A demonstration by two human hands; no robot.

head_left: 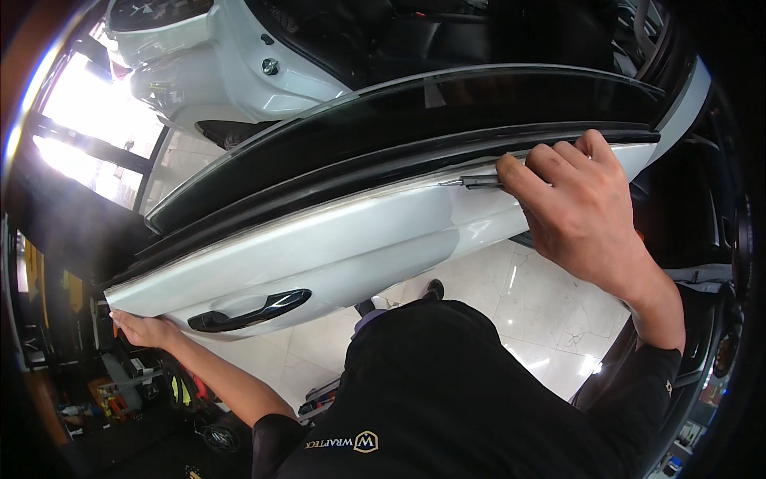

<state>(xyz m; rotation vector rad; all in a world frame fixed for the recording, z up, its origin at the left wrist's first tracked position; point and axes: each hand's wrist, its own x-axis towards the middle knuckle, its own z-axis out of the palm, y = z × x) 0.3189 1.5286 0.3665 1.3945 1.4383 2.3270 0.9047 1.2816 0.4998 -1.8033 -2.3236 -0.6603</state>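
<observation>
A white car door (319, 231) stands open across the view, its black handle (251, 310) facing me. My right hand (574, 207) is closed around a craft knife (480, 182) at the door's upper edge. The knife's thin blade points left and lies along the seam below the black window trim (319, 188). A greyer patch of the door's surface shows under the blade. At the door's left end, my left hand (144, 329) grips the edge, its fingertips partly hidden behind the panel.
Beyond the door glass (399, 112) lie the white car body (231, 56) and its black seats (423, 40). Pale tiled floor (550, 303) shows below the door. Shelves with tools and supplies (104, 391) stand at the lower left. Another dark car part (710, 319) is close on the right.
</observation>
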